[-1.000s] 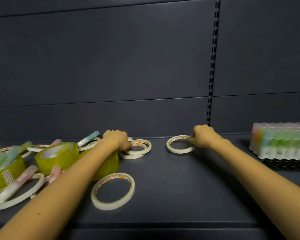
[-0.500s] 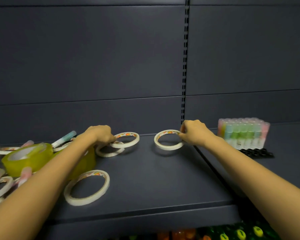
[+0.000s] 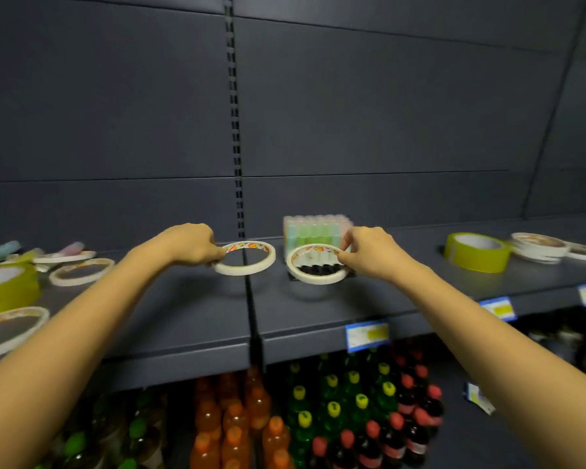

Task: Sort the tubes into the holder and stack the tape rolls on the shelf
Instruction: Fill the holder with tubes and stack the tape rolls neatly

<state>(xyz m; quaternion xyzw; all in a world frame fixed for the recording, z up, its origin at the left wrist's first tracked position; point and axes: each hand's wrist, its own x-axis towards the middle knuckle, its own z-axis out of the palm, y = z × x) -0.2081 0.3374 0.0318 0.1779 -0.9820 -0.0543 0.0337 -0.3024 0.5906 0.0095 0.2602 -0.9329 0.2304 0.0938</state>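
Observation:
My left hand [image 3: 190, 243] pinches a thin white tape roll [image 3: 251, 269] by its left rim, lifted just above the dark shelf [image 3: 190, 319]. My right hand [image 3: 369, 253] pinches a second thin white tape roll [image 3: 305, 277] by its right rim, held in front of the black tube holder [image 3: 318, 269] filled with pastel tubes [image 3: 313, 230]. At the far right sit a yellow-green tape roll [image 3: 476, 253] and a stack of thin white rolls [image 3: 538, 248]. Loose thin rolls [image 3: 80, 272], yellow-green tape [image 3: 9, 289] and loose tubes [image 3: 70, 248] lie at the left.
A slotted upright [image 3: 236, 130] divides the dark back panel. Price labels [image 3: 366, 335] hang on the shelf's front edge. Below the shelf stand several bottles [image 3: 332, 411] with orange, green, yellow and red caps.
Both hands have lifted their thin rolls off the shelf and carried them to the right, toward the tube holder. The view has swung right, revealing the stacked rolls and the bottles below.

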